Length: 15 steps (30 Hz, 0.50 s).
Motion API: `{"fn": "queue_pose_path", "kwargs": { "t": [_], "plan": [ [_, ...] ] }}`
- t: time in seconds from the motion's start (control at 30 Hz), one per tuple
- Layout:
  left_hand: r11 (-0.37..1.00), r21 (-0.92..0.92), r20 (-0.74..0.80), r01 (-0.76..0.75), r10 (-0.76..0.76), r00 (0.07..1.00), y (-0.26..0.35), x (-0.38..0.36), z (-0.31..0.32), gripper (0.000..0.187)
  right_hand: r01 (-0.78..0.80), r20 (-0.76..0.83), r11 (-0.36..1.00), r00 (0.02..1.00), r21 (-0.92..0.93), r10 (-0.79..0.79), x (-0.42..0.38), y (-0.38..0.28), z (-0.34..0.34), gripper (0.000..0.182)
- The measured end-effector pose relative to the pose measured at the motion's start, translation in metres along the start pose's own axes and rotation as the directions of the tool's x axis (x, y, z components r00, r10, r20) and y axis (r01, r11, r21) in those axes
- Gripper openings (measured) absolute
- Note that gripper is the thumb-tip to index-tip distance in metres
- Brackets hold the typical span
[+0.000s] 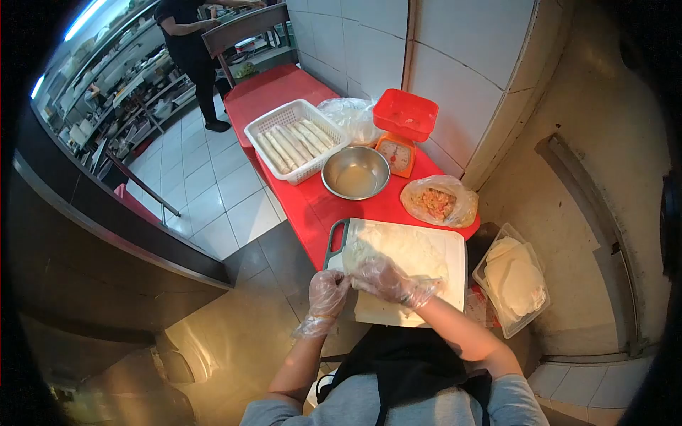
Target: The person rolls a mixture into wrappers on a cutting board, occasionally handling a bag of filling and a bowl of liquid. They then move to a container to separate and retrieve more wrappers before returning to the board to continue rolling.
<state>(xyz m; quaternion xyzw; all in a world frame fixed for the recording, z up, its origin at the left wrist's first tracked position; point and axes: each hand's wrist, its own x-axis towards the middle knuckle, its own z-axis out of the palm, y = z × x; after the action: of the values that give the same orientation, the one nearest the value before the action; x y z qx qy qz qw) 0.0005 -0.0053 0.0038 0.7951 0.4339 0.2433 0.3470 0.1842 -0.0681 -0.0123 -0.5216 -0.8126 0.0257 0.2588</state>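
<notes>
A thin pale wrapper sheet [415, 250] lies spread over a white cutting board [458, 284] with a dark handle. Inside a clear plastic glove, my left hand [329, 294] is pinched closed at the sheet's near left edge, beside the board. My right hand [382, 278], also gloved, rests over the sheet's near left part with its fingers bent together at that edge, close to the left fingertips. Glare and the gloves partly hide the fingertips. Just beyond the board, an open plastic bag holds an orange, chopped filling [433, 204].
On the red table [302, 213] stand a metal bowl [355, 172], a white basket [298, 113] of several pale rolls, and an orange scale [396, 154] with a red tray. A tub of wrappers [511, 273] sits at right. A person [188, 50] stands far left.
</notes>
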Motion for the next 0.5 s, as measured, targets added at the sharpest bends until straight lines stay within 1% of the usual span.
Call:
{"fn": "queue_pose_path", "kwargs": {
  "t": [0.03, 0.1, 0.13, 0.17, 0.2, 0.23, 0.27, 0.33, 0.37, 0.4, 0.43, 0.47, 0.5],
  "plan": [
    [0.999, -0.036, -0.010, 0.031, -0.031, 0.999, 0.001, -0.001, 0.000, 0.023, -0.038, -0.110, 0.942, 0.991, 0.335, 0.080, 0.014, 0.012, -0.001, 0.042],
    [0.993, -0.090, -0.016, 0.083, -0.084, 0.996, 0.000, -0.002, 0.001, 0.021, -0.026, -0.239, 0.964, 0.967, 0.265, 0.091, 0.048, 0.039, -0.015, 0.048],
    [0.989, -0.106, -0.013, 0.105, -0.106, 0.994, -0.001, -0.003, 0.003, 0.020, -0.019, -0.248, 0.989, 0.968, -0.147, -0.019, 0.076, 0.041, -0.044, 0.052],
    [0.985, -0.120, -0.009, 0.125, -0.127, 0.992, -0.003, -0.003, 0.003, 0.019, -0.135, -0.151, 0.978, 0.982, -0.158, 0.111, 0.096, 0.046, -0.055, 0.053],
    [0.982, -0.127, 0.004, 0.140, -0.141, 0.990, -0.003, -0.003, 0.003, 0.020, -0.247, -0.056, 0.952, 0.969, -0.180, 0.240, 0.114, 0.051, -0.064, 0.054],
    [0.979, -0.133, 0.016, 0.156, -0.155, 0.988, -0.002, -0.003, 0.002, 0.020, -0.350, 0.036, 0.912, 0.930, -0.213, 0.366, 0.127, 0.056, -0.068, 0.056],
    [0.975, -0.139, 0.028, 0.173, -0.170, 0.985, -0.002, -0.002, 0.001, 0.020, -0.375, 0.114, 0.895, 0.905, -0.241, 0.410, 0.135, 0.065, -0.063, 0.056],
    [0.980, -0.092, 0.041, 0.175, -0.172, 0.984, -0.003, -0.001, 0.002, 0.020, -0.411, 0.264, 0.859, 0.831, -0.305, 0.490, 0.150, 0.079, -0.053, 0.057],
    [0.981, -0.069, 0.050, 0.179, -0.176, 0.983, -0.004, 0.000, 0.001, 0.021, -0.454, 0.261, 0.869, 0.830, -0.196, 0.492, 0.151, 0.086, -0.050, 0.054],
    [0.988, -0.070, 0.032, 0.140, -0.138, 0.990, 0.000, 0.001, -0.002, 0.021, -0.491, 0.262, 0.867, 0.828, -0.085, 0.495, 0.153, 0.080, -0.061, 0.052],
    [0.984, -0.081, 0.041, 0.157, -0.154, 0.987, 0.001, 0.002, -0.004, 0.022, -0.524, 0.266, 0.851, 0.824, 0.026, 0.500, 0.153, 0.078, -0.066, 0.049],
    [0.980, -0.094, 0.051, 0.176, -0.172, 0.984, 0.002, 0.002, -0.005, 0.022, -0.437, 0.168, 0.886, 0.895, 0.156, 0.412, 0.148, 0.083, -0.063, 0.041],
    [0.974, -0.110, 0.061, 0.196, -0.191, 0.980, 0.002, 0.001, -0.004, 0.022, -0.293, 0.076, 0.921, 0.956, 0.256, 0.283, 0.139, 0.083, -0.063, 0.037]
  ]
}}
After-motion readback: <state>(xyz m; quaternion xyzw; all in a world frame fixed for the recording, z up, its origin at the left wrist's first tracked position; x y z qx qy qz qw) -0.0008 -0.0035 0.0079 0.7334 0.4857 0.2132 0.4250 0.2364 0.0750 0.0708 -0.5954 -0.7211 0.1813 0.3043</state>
